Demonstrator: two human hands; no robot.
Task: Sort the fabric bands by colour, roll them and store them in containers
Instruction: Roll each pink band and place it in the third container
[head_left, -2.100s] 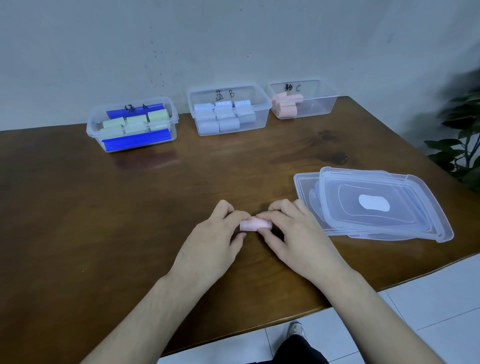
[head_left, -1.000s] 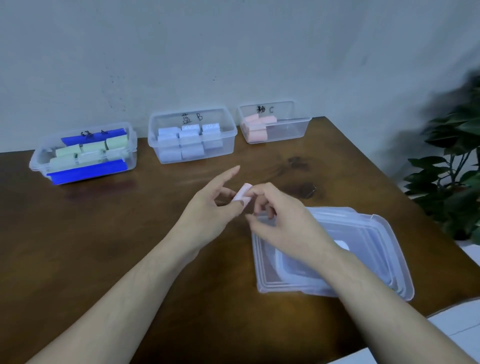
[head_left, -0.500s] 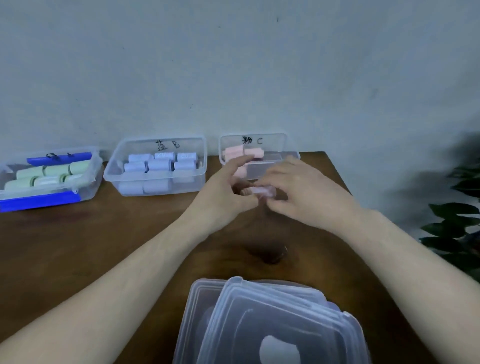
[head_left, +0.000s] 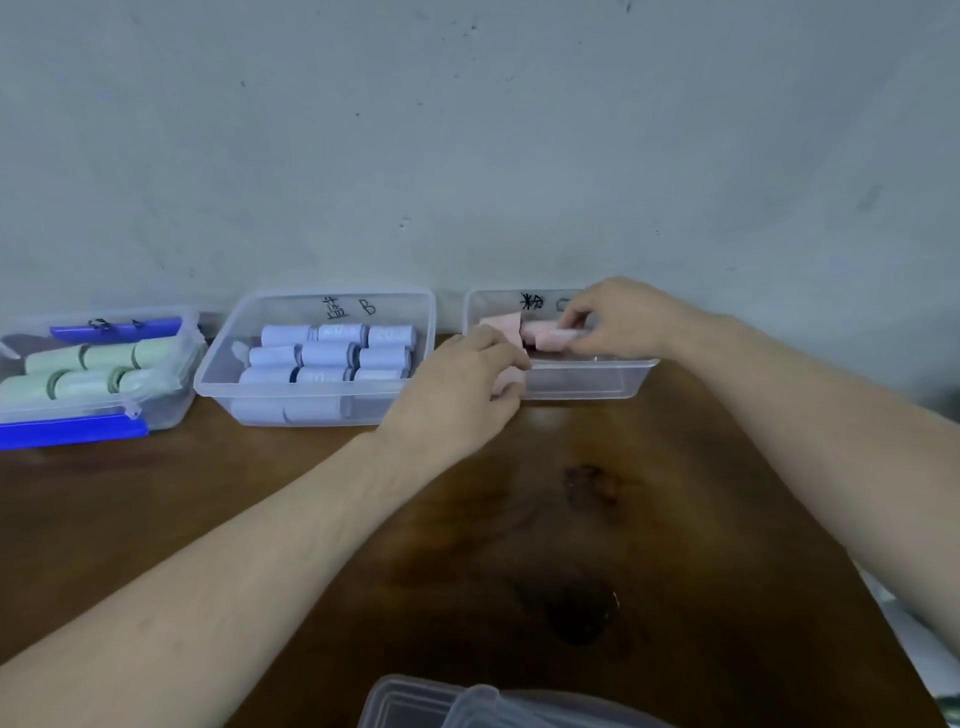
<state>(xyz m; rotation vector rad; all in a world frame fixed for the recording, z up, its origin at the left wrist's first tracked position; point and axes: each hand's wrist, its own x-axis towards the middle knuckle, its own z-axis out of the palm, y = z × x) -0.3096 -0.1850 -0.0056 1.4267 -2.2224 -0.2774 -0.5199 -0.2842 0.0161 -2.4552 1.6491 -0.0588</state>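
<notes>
I have my right hand (head_left: 618, 317) over the far right container (head_left: 587, 387), its fingertips pinching a rolled pink band (head_left: 556, 338) just above the open top. My left hand (head_left: 457, 389) rests at that container's left near corner, fingers curled against its wall; I cannot tell whether it grips anything. More pink fabric (head_left: 501, 325) lies inside at the container's left end, partly hidden behind my left hand. Just left of it stands the middle container (head_left: 311, 408), marked B, packed with rolled pale blue bands (head_left: 330, 356) in rows. Further left sits a third container (head_left: 166, 410) with blue clips, holding rolled green bands (head_left: 98, 364). All three stand along the far edge of the brown wooden table (head_left: 519, 545), against the grey wall (head_left: 467, 145). At the near edge, clear plastic lids (head_left: 467, 704) lie stacked.
</notes>
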